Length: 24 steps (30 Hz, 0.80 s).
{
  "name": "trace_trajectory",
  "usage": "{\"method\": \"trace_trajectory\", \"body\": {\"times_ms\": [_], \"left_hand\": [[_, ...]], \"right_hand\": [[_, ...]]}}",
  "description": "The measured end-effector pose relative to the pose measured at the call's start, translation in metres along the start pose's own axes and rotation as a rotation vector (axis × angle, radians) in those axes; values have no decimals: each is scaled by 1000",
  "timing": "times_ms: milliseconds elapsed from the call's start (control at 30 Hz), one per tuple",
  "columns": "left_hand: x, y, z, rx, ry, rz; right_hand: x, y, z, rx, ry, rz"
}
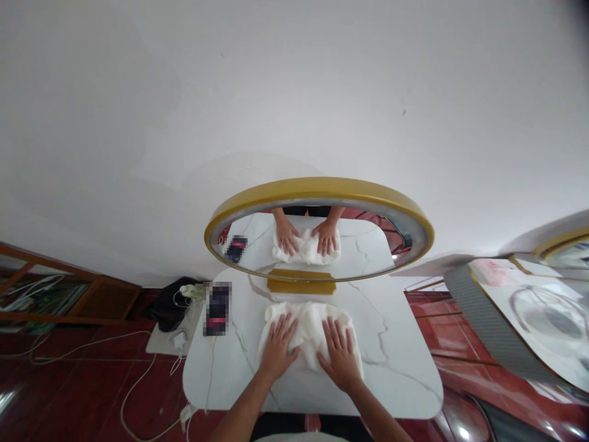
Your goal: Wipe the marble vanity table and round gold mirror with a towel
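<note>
A soft white cloth (309, 334), bunched into a rough rectangle, lies on the white marbled table (396, 344). My left hand (278, 348) rests flat on its left side, fingers stretched out and pointing away from me. On the right side of the cloth lies my right hand (341, 356), palm down with fingers spread. Between the two hands the cloth rises in loose folds. Behind it stands a round mirror (322, 187) with a gold rim, on a gold base (301, 283); both hands and the cloth are reflected in it.
A phone (217, 308), blurred out, lies at the table's left with a cable running from it. Cables and a black bag (168, 305) are to the left, by a wooden cabinet (110, 298). Another table (543, 307) with a mirror stands at the right. A white wall rises behind.
</note>
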<state>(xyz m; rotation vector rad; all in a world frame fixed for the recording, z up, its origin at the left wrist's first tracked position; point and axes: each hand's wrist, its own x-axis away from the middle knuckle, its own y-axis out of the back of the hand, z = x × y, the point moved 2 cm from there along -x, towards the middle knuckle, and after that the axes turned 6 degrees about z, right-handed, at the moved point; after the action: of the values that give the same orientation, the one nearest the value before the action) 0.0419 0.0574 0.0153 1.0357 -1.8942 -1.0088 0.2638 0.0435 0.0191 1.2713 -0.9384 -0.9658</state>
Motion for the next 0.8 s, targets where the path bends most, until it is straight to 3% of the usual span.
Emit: {"method": "trace_trajectory", "body": {"times_ms": [200,333,467,800], "left_hand": [[48,-16,-8,50,-65,83],[58,-23,-7,62,-72,90],[47,-17,1,56,-72,108],[0,19,28,6,51,37]], "right_hand": [[54,-5,-3,-22,117,50],[61,-7,-4,-21,135,64],[42,-6,-4,-17,119,49],[-32,-11,15,-22,-45,32]]}}
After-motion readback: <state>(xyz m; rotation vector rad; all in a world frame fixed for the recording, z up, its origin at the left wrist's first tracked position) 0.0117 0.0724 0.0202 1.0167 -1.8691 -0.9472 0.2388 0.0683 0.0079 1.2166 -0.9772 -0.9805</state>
